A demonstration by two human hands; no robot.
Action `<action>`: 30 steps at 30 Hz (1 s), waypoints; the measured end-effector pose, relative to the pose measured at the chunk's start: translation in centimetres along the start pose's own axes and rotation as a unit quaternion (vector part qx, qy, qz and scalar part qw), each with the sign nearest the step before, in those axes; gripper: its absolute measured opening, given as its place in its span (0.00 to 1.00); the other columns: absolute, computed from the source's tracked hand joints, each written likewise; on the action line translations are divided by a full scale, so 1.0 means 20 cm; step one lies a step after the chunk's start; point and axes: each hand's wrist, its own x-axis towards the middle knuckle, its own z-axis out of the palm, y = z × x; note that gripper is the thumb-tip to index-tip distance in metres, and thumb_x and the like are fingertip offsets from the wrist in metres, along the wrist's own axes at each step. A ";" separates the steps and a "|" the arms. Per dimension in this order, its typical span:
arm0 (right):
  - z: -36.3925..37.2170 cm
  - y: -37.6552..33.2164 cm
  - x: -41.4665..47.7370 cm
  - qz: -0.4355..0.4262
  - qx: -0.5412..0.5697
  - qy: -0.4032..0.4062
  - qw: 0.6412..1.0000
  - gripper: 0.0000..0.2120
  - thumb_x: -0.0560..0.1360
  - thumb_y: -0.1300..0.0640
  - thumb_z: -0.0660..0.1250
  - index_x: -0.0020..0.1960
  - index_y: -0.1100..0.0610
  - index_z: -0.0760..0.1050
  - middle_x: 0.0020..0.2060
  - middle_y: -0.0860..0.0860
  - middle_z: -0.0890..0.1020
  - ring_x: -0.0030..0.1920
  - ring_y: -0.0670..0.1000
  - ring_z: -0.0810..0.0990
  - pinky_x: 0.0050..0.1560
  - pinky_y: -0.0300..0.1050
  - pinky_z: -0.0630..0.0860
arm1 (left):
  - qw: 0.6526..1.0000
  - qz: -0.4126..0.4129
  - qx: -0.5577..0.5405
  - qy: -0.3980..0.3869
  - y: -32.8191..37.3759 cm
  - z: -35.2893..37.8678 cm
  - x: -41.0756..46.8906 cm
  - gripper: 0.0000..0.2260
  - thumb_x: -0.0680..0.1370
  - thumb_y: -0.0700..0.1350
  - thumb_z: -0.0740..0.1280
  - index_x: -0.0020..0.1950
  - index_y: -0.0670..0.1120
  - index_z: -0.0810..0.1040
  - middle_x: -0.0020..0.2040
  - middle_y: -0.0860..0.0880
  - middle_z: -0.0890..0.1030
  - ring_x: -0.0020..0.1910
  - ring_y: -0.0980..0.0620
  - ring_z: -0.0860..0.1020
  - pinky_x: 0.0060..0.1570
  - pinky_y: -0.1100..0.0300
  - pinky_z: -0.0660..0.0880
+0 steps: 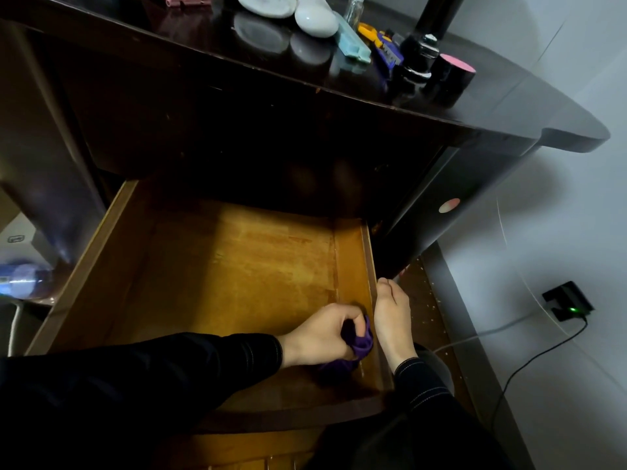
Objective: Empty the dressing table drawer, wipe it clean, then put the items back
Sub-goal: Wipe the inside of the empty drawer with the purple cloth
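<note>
The wooden drawer (210, 266) of the dark dressing table (509, 110) is pulled out, and nothing lies in it but the cloth. My left hand (319, 335) grips a bunched purple cloth (361, 344) in the drawer's near right corner, against its right wall. My right hand (392, 317) rests on the top edge of that wall, fingers curled over it on the outer side. On the tabletop stand several items: white round cases (315, 16), a pale blue case (351, 42), a small glass bottle (354, 8), black bottles (419, 52) and a pink-topped jar (453, 76).
A black charger (568, 300) with a green light is plugged in at the right wall, its cable running down across the floor. A white cable (475, 337) passes behind the table's side. A blurred plastic bottle (23, 279) shows at the left edge.
</note>
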 end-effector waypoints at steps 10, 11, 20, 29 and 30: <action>0.00 -0.01 -0.01 0.005 0.004 0.001 1.000 0.19 0.85 0.49 0.53 0.61 0.59 0.76 0.56 0.60 0.81 0.58 0.61 0.79 0.66 0.65 0.72 | 0.999 -0.011 0.037 -0.025 -0.02 0.00 -0.02 0.14 0.66 0.31 0.75 0.44 0.47 0.79 0.46 0.53 0.79 0.48 0.53 0.78 0.50 0.64 0.75; 0.00 -0.01 -0.01 0.004 0.005 0.002 1.000 0.19 0.85 0.49 0.53 0.60 0.60 0.76 0.55 0.60 0.81 0.57 0.61 0.79 0.66 0.65 0.73 | 1.000 0.005 0.024 -0.015 0.00 0.00 -0.02 0.14 0.66 0.32 0.75 0.43 0.48 0.78 0.45 0.54 0.79 0.48 0.54 0.78 0.50 0.64 0.75; 0.00 -0.01 -0.01 0.019 0.011 -0.002 1.000 0.19 0.85 0.47 0.53 0.61 0.57 0.77 0.56 0.58 0.82 0.58 0.59 0.79 0.66 0.63 0.73 | 0.996 0.002 0.062 -0.065 -0.04 0.04 -0.07 0.12 0.67 0.27 0.71 0.44 0.41 0.79 0.47 0.45 0.81 0.49 0.49 0.79 0.50 0.56 0.77; 0.00 0.00 -0.01 0.022 0.012 0.002 1.000 0.22 0.85 0.46 0.53 0.66 0.60 0.75 0.61 0.61 0.80 0.62 0.62 0.77 0.68 0.64 0.72 | 0.999 0.043 0.016 -0.024 -0.02 0.05 -0.08 0.10 0.67 0.31 0.74 0.41 0.44 0.79 0.45 0.48 0.80 0.46 0.50 0.79 0.49 0.58 0.76; 0.00 0.00 0.00 0.023 0.012 0.002 1.000 0.22 0.85 0.46 0.53 0.66 0.59 0.75 0.61 0.61 0.80 0.62 0.62 0.77 0.68 0.64 0.72 | 0.998 0.033 0.033 -0.041 -0.04 0.06 -0.09 0.09 0.68 0.29 0.72 0.42 0.41 0.79 0.45 0.45 0.81 0.47 0.48 0.79 0.50 0.55 0.77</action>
